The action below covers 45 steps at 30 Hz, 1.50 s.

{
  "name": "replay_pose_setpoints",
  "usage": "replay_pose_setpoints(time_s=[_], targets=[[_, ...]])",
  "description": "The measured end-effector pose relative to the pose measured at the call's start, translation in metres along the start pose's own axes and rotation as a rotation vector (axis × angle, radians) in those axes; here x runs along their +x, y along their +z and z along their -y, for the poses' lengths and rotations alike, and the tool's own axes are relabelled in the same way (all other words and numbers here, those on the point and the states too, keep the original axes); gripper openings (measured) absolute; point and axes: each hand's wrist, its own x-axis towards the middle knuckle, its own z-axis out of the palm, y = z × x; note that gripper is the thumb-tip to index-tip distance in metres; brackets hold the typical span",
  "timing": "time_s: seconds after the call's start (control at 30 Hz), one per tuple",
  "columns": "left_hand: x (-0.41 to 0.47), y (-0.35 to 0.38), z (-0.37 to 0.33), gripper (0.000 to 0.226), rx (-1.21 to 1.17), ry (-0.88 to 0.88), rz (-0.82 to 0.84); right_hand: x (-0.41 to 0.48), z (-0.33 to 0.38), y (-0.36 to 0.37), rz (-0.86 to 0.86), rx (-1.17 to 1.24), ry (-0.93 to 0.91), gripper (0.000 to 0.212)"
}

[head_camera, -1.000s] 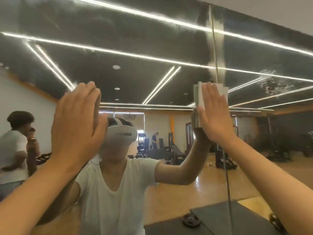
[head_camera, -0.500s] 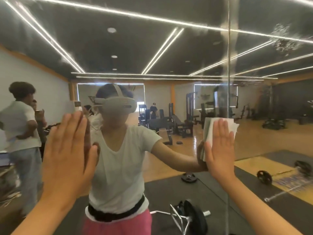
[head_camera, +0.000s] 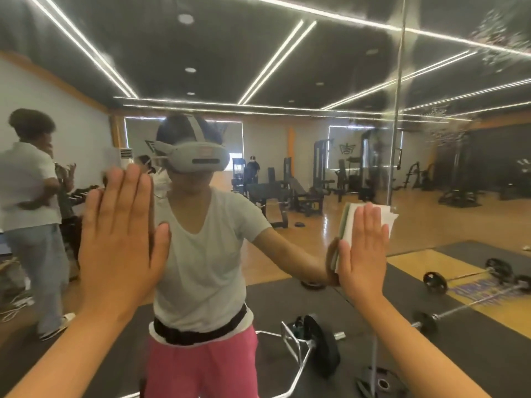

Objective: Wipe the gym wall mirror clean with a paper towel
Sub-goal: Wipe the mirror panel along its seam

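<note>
Wiping is under way: your right hand [head_camera: 363,254], grip flat and fully open, presses the folded paper towel [head_camera: 388,221] against the mirror [head_camera: 316,67] at 3 o'clock. Your left hand [head_camera: 120,239], open and empty, lies flat on the glass at 9. Next, I judge, sweep firmly toward the smears [head_camera: 497,35] at 1 o'clock.

No legible text or labels.

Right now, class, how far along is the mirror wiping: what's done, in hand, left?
Done: mid-pane the mirror looks clean. In hand: the right hand presses the folded paper towel flat on it, left hand braced open. Left: speckled smears at upper right.
</note>
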Motion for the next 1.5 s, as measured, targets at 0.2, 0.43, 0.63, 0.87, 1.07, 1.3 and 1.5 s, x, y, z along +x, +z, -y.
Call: replay_pose_setpoints(time_s=[0.2, 0.43, 0.63, 0.87, 1.07, 1.3, 1.5], targets=[[0.001, -0.001, 0.000, 0.070, 0.013, -0.001, 0.007, 0.130, 0.029, -0.033, -0.059, -0.001, -0.021, 0.067], [0.000, -0.002, 0.001, 0.070, 0.037, 0.002, 0.021, 0.194, 0.037, -0.042, -0.128, 0.012, 0.005, 0.065], [-0.001, 0.000, 0.001, 0.069, 0.029, -0.005, 0.034, 0.150, 0.041, -0.032, -0.132, 0.035, 0.014, 0.065], [-0.002, 0.001, 0.001, 0.069, 0.008, -0.002, 0.029, 0.031, 0.041, 0.000, -0.083, 0.020, -0.010, 0.061], [-0.004, 0.014, 0.009, 0.065, -0.028, -0.015, 0.043, -0.040, 0.036, 0.022, -0.064, -0.019, -0.136, 0.059], [-0.003, 0.005, 0.002, 0.069, -0.024, 0.003, 0.001, 0.035, 0.033, -0.002, -0.022, -0.083, -0.439, 0.057], [-0.001, 0.000, 0.001, 0.068, 0.031, 0.005, -0.005, 0.170, 0.065, -0.037, -0.031, -0.117, -0.463, 0.061]])
